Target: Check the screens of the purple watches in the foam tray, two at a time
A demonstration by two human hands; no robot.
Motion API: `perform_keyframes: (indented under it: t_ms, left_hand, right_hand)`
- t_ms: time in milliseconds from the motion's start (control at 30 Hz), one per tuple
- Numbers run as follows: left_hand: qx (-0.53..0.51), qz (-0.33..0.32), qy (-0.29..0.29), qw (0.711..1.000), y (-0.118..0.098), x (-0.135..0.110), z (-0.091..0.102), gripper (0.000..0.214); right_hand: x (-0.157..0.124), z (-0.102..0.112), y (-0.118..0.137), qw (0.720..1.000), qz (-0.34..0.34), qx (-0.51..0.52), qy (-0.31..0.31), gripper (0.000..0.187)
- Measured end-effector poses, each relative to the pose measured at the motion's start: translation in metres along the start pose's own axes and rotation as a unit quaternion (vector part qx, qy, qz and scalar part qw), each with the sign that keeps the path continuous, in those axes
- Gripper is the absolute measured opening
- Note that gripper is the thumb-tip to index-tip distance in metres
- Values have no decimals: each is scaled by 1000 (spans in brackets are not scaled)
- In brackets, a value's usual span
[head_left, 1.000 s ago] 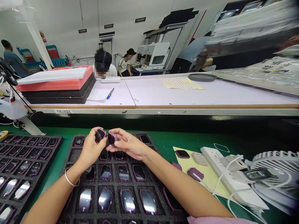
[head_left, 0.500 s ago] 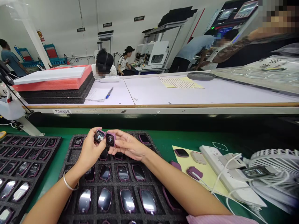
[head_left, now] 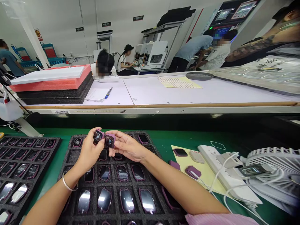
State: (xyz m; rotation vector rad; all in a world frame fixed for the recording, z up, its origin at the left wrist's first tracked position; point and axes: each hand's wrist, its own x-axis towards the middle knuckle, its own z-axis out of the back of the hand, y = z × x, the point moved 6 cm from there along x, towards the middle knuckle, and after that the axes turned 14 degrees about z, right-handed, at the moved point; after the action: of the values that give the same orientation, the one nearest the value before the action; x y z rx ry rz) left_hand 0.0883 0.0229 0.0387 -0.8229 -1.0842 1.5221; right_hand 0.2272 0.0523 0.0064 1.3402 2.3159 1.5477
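Note:
My left hand [head_left: 90, 153] pinches a small purple watch body [head_left: 97, 136] with a lit dark screen. My right hand [head_left: 127, 146] pinches a second purple watch body [head_left: 109, 141] right beside it, the two nearly touching. Both are held just above the far end of a black foam tray [head_left: 70, 157] whose pockets hold several more purple-edged watch bodies [head_left: 126, 200]. A silver bangle [head_left: 67, 185] circles my left wrist.
A second black tray [head_left: 50, 151] of watch bodies lies at the left. To the right are a yellow sheet [head_left: 208, 175] with loose watch bodies, a white power strip [head_left: 225, 178] with cables and a white fan [head_left: 276, 170]. Beyond stands a long white bench [head_left: 211, 93], where other people work.
Both watch bodies have been turned in my fingers so their lit screens face me. My hands have stayed in place above the tray. The blurred person at the far right has moved back.

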Motion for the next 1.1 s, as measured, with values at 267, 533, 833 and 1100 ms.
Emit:
perform_keyframes:
  t_ms: [267,533,833,1100]
  left_hand:
    - [6,-4,-14,1000,0,1,2,39]
    - [-1,2,-6,1000,-2,-1,0,43]
    - [-12,0,-1,1000,0,1,0,41]
    - [-8,-14,7,1000,0,-1,-1,39]
  right_hand:
    - [0,0,1,1000,1,-1,-10,59]
    - [0,3,5,999,12,2,-34,55]
    - [-1,3,4,999,11,2,-31,55]
    - [-1,3,5,999,14,10,-29,54]
